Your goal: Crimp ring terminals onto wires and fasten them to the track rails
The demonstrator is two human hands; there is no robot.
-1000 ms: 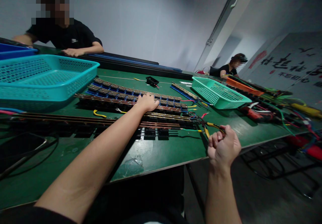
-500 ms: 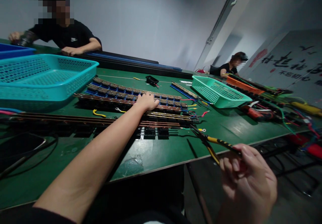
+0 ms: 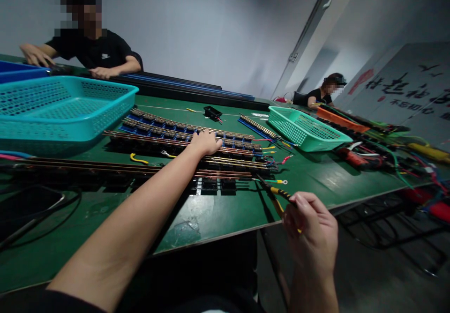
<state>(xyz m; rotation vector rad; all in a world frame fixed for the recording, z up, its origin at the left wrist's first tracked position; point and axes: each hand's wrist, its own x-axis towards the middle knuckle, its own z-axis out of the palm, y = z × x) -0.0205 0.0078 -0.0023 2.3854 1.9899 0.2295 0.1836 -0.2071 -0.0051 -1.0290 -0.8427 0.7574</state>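
Note:
Long black and blue strips [image 3: 165,137] with copper-coloured rods lie side by side on the green table [image 3: 232,217]. My left hand [image 3: 206,143] rests on top of the strips, its fingers curled over the rods; whether it grips one I cannot make out. In my right hand [image 3: 309,219] are pliers [image 3: 280,192] with yellow and black handles. Their jaws are at the right end of the nearest strips, beside a green and yellow wire [image 3: 277,182] with a ring terminal. A red-tipped wire [image 3: 286,159] sticks out beyond the strips' ends.
A turquoise basket [image 3: 116,104] stands at left and a mint green one [image 3: 309,137] at right. Red-handled tools [image 3: 356,157] lie right of it. One person [image 3: 101,53] sits across the table; another [image 3: 316,98] is far right. A dark device [image 3: 28,210] lies near left.
My right hand and the pliers have moved left, towards the strips' ends. My left hand stays in place. The person across has shifted a hand near the blue bin.

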